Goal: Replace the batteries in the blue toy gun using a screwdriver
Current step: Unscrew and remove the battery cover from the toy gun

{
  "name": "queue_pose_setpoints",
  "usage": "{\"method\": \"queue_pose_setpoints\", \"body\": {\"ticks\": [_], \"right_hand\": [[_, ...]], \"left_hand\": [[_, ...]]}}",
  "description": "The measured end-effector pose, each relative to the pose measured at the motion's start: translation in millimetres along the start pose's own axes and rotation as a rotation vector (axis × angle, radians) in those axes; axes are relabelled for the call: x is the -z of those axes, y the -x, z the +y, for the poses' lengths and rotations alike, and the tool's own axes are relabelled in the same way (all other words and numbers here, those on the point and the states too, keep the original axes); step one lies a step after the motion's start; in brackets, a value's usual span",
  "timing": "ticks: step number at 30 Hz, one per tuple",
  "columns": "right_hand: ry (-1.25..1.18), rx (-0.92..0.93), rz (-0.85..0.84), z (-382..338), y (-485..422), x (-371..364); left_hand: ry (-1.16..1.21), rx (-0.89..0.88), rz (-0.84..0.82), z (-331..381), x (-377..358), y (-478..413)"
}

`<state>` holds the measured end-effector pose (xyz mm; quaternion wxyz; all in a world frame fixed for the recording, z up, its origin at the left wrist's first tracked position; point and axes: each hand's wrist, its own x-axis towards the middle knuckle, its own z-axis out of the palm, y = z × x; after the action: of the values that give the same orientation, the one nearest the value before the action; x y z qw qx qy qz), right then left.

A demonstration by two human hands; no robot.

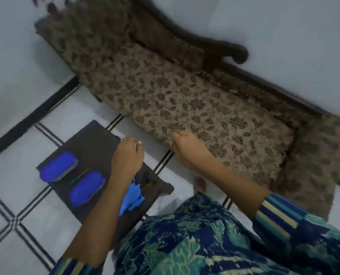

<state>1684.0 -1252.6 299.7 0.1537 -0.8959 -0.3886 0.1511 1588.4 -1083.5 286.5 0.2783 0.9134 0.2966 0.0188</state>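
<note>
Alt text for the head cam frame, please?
A person's left hand hovers over a low dark table with a blue toy gun, two blue oval objects and a thin screwdriver on it; the right hand hangs before a floral sofa. Blur hides whether either hand holds anything.

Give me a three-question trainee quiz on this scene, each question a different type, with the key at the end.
1. Multiple choice: the blue toy gun lies on: A the sofa; B the dark table; C the bare floor tiles.
2. True or false: both hands grip the toy gun.
3. Count: how many blue oval objects lie on that table?

Key:
1. B.
2. False: the left hand is above the table's far part and the right hand is by the sofa edge; neither holds the gun.
3. Two.
</note>
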Motion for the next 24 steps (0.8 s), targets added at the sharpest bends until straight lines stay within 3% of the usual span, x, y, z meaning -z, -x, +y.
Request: {"method": "queue_pose_setpoints", "body": {"ticks": [10, 18, 24], "right_hand": [[-0.028, 0.425, -0.166, 41, -128, 45], [-0.047, 0.763, -0.268, -10, -203, 27], [-0.023, 0.865, -0.366, -59, -248, 16]], "left_hand": [[0.060, 0.464, 0.301, 39, -8, -41], [0.108, 0.716, 0.494, 8, 8, -45], [0.121, 0.874, 0.545, -17, 22, -55]]}}
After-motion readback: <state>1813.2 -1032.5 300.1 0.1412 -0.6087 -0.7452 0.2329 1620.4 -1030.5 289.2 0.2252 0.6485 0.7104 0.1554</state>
